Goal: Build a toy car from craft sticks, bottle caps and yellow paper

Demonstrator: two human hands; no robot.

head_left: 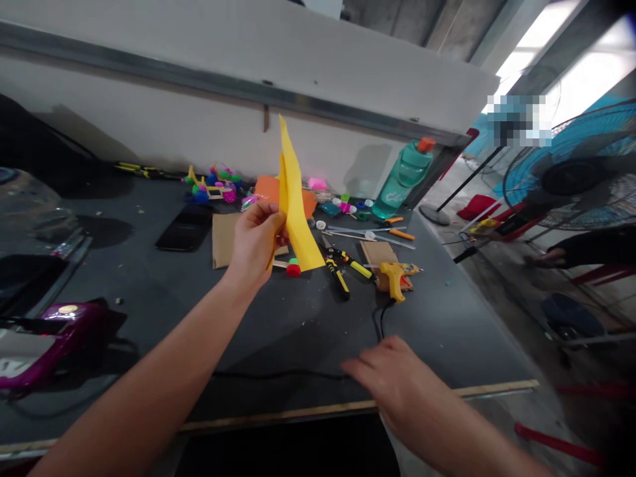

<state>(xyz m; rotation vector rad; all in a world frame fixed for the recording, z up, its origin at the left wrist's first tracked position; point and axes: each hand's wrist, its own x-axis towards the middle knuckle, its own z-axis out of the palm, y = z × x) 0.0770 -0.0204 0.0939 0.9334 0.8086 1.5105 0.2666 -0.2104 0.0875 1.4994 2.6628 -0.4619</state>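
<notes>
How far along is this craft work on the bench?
Done, it seems: a colourful stick-and-bottle-cap toy stands assembled at the back. In hand: the left hand grips a folded yellow paper sheet, while the right hand is just above a black cord. Remaining, probably: a loose red-capped stick piece lies nearby, and the yellow glue gun rests on cardboard.
</notes>
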